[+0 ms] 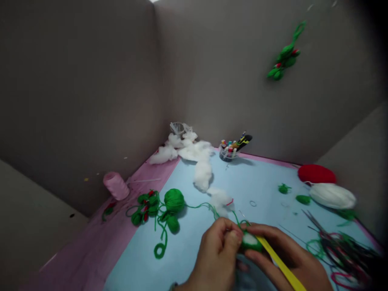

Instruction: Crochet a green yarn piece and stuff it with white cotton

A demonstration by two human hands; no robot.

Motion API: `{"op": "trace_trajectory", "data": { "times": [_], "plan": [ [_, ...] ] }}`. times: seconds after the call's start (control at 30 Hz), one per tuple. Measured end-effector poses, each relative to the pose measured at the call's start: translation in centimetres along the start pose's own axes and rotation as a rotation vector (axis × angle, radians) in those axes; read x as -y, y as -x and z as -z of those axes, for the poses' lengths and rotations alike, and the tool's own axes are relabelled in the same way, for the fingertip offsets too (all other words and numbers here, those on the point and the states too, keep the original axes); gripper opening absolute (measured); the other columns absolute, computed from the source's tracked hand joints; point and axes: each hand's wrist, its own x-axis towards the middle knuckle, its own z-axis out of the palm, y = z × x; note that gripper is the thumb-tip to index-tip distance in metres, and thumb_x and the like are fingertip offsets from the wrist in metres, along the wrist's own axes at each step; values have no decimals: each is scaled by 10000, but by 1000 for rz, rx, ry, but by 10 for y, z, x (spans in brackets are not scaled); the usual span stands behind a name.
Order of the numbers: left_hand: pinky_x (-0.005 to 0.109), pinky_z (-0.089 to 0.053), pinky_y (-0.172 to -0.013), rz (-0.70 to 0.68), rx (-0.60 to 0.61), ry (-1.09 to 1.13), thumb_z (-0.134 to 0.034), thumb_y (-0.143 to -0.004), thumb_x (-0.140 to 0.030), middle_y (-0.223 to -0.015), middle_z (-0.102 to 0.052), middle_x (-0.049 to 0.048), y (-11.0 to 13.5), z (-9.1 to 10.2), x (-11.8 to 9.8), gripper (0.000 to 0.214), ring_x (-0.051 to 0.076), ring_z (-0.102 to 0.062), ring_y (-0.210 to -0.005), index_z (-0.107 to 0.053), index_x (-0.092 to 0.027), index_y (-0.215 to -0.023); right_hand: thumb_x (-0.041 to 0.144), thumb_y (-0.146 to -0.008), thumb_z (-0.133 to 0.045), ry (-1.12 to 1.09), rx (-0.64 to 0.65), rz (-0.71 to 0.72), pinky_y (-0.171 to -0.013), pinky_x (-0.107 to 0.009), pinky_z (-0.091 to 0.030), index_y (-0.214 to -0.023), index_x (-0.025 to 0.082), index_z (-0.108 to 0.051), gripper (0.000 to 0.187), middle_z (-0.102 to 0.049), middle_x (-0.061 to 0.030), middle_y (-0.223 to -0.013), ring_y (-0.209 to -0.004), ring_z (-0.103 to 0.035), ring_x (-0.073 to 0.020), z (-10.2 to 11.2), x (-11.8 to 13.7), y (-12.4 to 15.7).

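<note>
My left hand (216, 252) is closed, thumb and fingers pinching the edge of a small green crocheted piece (251, 242) with white stuffing showing in its opening. In my right hand (294, 258) lies a yellow-handled crochet hook (281, 262); its thin metal end points up and left beside the piece. The right fingers also touch the piece's far side. Green yarn (198, 205) runs from my hands to a green yarn ball (174, 200) at the left. Just beyond my hands is a tuft of white stuffing (220, 198) with a small red strip by it.
More white stuffing (195, 150) trails to the back corner. A clear cup of markers (228, 152) stands behind. Red yarn (317, 173), white yarn (332, 195), scissors (317, 222) and tangled yarn lie right. A pink cone (116, 186) and green-red crocheted pieces (146, 206) are left.
</note>
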Motion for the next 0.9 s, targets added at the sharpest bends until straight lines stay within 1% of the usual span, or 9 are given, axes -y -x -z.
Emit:
{"op": "trace_trajectory", "data": {
  "times": [0.17, 0.27, 0.33, 0.4, 0.5, 0.63, 0.77, 0.83, 0.9],
  "plan": [
    [279, -457, -741, -135, -69, -156, -610, -771, -345, -1155, -572, 102, -25, 6, -18, 253, 183, -558, -962, -534, -178, -945, 265, -720, -751, -185, 43, 25, -702, -216, -593, -938, 278, -704, 223, -769, -50, -940, -853, -745, -218, 28, -17, -8],
    [306, -448, -823, -21, 235, -33, -744, -588, -182, -1334, -487, 90, -43, 10, -22, 640, 173, -574, -985, -494, -246, -1174, 267, -716, -747, -283, 58, 13, -699, -232, -594, -929, 279, -703, 219, -762, -49, -932, -842, -743, -219, 29, -22, -6],
    [303, -465, -730, 138, 479, 28, -809, -523, -201, -1218, -560, 91, -54, 13, -23, 775, 177, -608, -891, -458, -248, -1213, 272, -710, -747, -317, 61, -1, -676, -237, -597, -924, 279, -702, 219, -761, -47, -934, -817, -743, -218, 29, -24, -6],
    [254, -405, -590, 280, 564, -86, -813, -594, -325, -912, -639, 45, -61, 14, -25, 690, 127, -581, -640, -464, -205, -1177, 269, -698, -756, -301, 74, -13, -660, -235, -598, -924, 279, -699, 233, -761, -47, -943, -820, -743, -222, 30, -25, -5],
    [212, -217, -491, 239, 327, -192, -813, -617, -392, -596, -506, -63, -63, 11, -34, 485, 56, -382, -492, -518, -172, -933, 284, -696, -764, -244, 55, -47, -628, -216, -591, -942, 276, -691, 257, -760, -50, -968, -837, -740, -221, 34, -26, -4],
    [255, -146, -506, 8, 146, -139, -684, -718, -599, -547, -311, -82, -49, 4, -51, 501, 60, -200, -503, -423, -186, -606, 348, -742, -738, -104, 45, -76, -626, -202, -590, -985, 263, -676, 265, -754, -57, -1015, -833, -738, -206, 35, -30, -5],
    [301, -292, -656, -134, 159, -683, -363, -913, -619, -554, -423, 10, -25, -2, -61, 648, 134, -422, -620, -530, -176, -471, 392, -789, -695, 22, 18, -36, -697, -201, -594, -1026, 261, -651, 274, -749, -51, -1031, -853, -739, -191, 32, -36, -5],
    [321, -287, -699, -200, -1, -1016, -436, -908, -563, -631, -493, 35, -17, -3, -61, 562, 169, -447, -693, -579, -180, -521, 396, -788, -697, 33, -3, -17, -712, -202, -595, -1030, 257, -646, 284, -749, -53, -1034, -860, -741, -193, 29, -36, -3],
    [329, -294, -730, -247, -32, -1122, -444, -921, -497, -708, -541, 51, -15, -3, -58, 479, 196, -465, -761, -608, -186, -596, 387, -791, -693, 21, -32, 8, -736, -208, -597, -1021, 251, -650, 271, -748, -60, -1043, -908, -737, -210, 25, -37, 1]
  ]
}}
